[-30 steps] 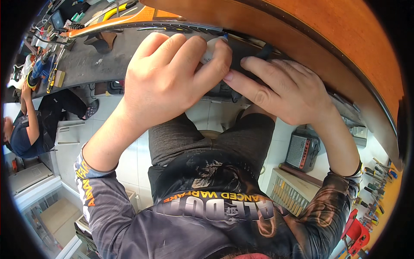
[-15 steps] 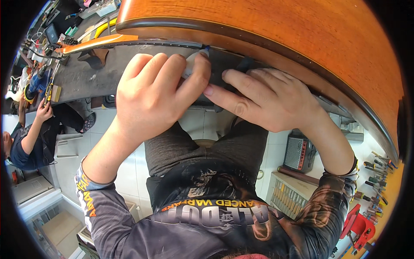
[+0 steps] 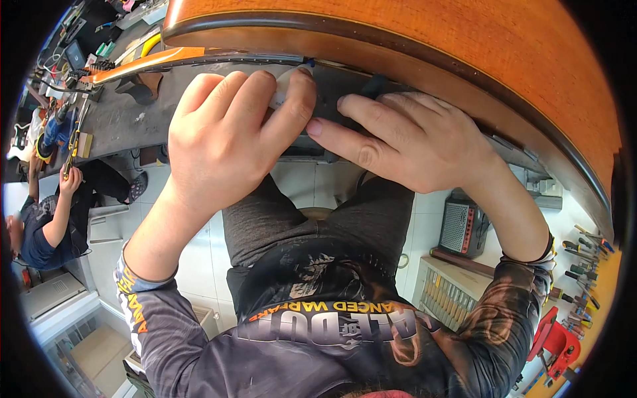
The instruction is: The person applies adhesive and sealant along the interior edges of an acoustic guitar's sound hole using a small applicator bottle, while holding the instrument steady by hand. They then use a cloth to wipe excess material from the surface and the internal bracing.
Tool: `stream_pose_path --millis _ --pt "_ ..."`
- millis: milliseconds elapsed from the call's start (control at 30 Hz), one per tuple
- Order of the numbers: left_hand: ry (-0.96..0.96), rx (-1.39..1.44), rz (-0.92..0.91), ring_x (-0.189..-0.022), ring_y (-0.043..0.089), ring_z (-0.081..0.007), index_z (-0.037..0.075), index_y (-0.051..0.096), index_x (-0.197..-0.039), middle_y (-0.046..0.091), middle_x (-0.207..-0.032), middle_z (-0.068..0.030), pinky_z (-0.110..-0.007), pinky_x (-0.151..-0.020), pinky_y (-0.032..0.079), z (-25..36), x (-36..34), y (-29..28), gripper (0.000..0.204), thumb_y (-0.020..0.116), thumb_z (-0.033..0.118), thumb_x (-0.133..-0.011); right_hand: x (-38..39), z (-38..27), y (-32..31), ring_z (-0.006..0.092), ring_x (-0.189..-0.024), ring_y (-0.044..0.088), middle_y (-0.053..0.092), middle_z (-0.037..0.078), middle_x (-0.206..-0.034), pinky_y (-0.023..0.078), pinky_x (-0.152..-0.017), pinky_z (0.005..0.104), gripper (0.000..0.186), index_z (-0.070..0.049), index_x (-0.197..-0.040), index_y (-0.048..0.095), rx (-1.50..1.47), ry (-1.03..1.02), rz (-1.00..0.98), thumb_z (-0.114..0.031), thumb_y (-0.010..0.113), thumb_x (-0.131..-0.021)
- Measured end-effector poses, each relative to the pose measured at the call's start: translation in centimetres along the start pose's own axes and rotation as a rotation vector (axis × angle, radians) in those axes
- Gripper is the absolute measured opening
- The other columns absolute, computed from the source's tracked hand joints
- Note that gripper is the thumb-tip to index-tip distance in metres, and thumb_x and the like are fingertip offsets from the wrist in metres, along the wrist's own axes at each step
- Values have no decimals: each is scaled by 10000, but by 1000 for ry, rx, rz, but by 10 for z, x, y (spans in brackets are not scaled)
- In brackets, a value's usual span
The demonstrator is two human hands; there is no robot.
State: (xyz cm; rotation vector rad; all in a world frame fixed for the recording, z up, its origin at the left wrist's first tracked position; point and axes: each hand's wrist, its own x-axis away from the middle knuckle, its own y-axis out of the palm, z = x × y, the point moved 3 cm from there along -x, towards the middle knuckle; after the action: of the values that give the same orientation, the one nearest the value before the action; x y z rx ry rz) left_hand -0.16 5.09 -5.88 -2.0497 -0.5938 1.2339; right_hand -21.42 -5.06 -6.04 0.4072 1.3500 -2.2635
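An acoustic guitar lies on its side, its orange-brown body (image 3: pixel 398 30) edged in dark binding and its slim neck (image 3: pixel 152 64) stretching left. My left hand (image 3: pixel 229 126) is closed around a small white squeeze bottle (image 3: pixel 283 86), mostly hidden by the fingers. The bottle's blue tip (image 3: pixel 309 63) is up against the guitar where the dark fingerboard ends. My right hand (image 3: pixel 415 139) lies by the body's side, holding nothing that I can see. Its index finger and thumb are apart, the thumb tip near my left hand. Beside its fingers is a dark block-like piece (image 3: pixel 375 86), partly covered.
Under the guitar runs a dark workbench (image 3: pixel 109 109), with a curved neck support (image 3: pixel 141 87) on it. At left, a co-worker (image 3: pixel 56 212) sits holding a yellow-black tool (image 3: pixel 70 159). An amplifier (image 3: pixel 461 222), a drawer of tools (image 3: pixel 441 295) and a red vise (image 3: pixel 556 341) are at right.
My left hand with the bottle has shifted slightly left and up in the picture. The right hand has moved slightly left. The co-worker's raised hand has shifted a little.
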Motion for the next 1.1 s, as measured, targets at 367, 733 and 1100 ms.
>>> stream_pose_path --millis 367,733,1100 --pt "35 61 293 -652 580 -158 86 752 -1113 553 -771 -4 -313 -591 428 -1 -8 7 265 743 168 -861 2 7 -8 306 -1027 737 683 79 -1338 613 -835 425 724 -233 -1531 663 -206 82 -211 -254 826 -826" --pt "34 40 170 -665 587 -156 89 727 -1157 572 -799 -2 -310 -596 438 0 -5 6 277 716 177 -894 -1 8 -9 314 -1061 739 685 85 -1339 618 -851 425 771 -233 -1537 657 -232 88 -277 -274 857 -794" --pt "-17 60 220 -681 563 -162 109 754 -1191 483 -796 15 -327 -638 450 4 -3 18 461 730 200 -740 -7 6 -8 151 -788 629 641 4 -1136 588 -734 316 523 -231 -1407 743 -120 3 -63 -257 656 -892"
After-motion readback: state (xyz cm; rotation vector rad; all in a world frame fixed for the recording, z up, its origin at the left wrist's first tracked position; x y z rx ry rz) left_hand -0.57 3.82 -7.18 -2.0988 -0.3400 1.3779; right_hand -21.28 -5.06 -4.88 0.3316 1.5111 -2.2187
